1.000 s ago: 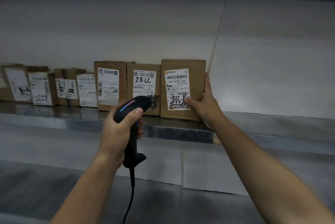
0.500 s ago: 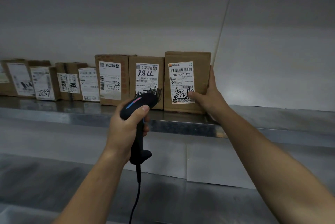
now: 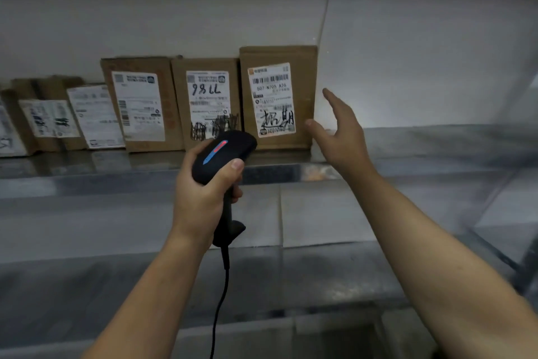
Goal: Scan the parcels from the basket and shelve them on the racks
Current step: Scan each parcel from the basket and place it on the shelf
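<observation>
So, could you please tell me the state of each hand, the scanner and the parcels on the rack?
left hand: grips the barcode scanner by its handle.
barcode scanner: raised, indicator strip lit red and blue.
right hand: open, fingers spread, beside the rightmost parcel.
rightmost parcel: upright on the rack shelf, label facing out.
98LL parcel: upright, close beside it on its left.
rack shelf: bears a row of parcels.

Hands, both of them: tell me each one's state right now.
Left hand: closed around the black barcode scanner.
Right hand: open, holding nothing, beside the rightmost cardboard parcel.
</observation>
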### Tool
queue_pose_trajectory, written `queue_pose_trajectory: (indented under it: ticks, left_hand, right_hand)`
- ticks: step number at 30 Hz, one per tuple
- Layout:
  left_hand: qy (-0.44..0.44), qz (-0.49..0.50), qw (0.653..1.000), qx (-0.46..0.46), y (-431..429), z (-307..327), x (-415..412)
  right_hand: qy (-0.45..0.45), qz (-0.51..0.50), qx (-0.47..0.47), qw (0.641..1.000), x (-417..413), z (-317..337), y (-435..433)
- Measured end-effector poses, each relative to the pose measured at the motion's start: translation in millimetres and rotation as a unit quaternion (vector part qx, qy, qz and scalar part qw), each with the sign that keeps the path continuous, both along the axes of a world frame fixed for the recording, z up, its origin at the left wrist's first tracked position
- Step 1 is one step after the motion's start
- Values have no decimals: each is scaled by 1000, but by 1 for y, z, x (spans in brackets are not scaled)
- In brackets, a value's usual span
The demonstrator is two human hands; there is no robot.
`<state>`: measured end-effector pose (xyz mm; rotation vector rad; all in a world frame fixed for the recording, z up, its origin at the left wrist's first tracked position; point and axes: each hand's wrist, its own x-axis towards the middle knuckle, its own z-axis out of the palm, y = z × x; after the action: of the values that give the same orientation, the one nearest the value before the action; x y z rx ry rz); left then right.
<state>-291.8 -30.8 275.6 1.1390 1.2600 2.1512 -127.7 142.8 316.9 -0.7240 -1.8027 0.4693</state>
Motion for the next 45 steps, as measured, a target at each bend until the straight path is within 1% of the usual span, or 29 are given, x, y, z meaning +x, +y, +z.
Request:
queue_pose_trajectory:
  ticks: [4,8,13,18,23,33,38,45]
  left_hand:
    - [19,-43,999,-19,0,-12,10]
    - [35,-90,995,-25,3,-24,25]
    - [62,-141,986,-58,1,-45,46]
    - [65,-186,977,-86,-1,-71,69]
    - [81,-236,960,-128,-6,-101,95]
    - [114,-316,921,-197,10,-145,163]
    - [141,-331,902,-239,30,-176,208]
    - [168,-366,876,-265,55,-194,293]
  right_hand:
    - [-12,-65,43,997,23,-29,-15]
    - [-36,-136,96,985,53,-54,-33]
    - [-80,-193,84,974,89,-93,-59]
    - [-109,-245,12,963,127,-131,-91]
    - [-124,-294,-56,946,165,-173,-125]
    - [-87,-354,-200,910,233,-254,-165]
    - [-55,-388,-278,877,276,-285,-172]
    - [-19,-440,-361,822,354,-320,-172]
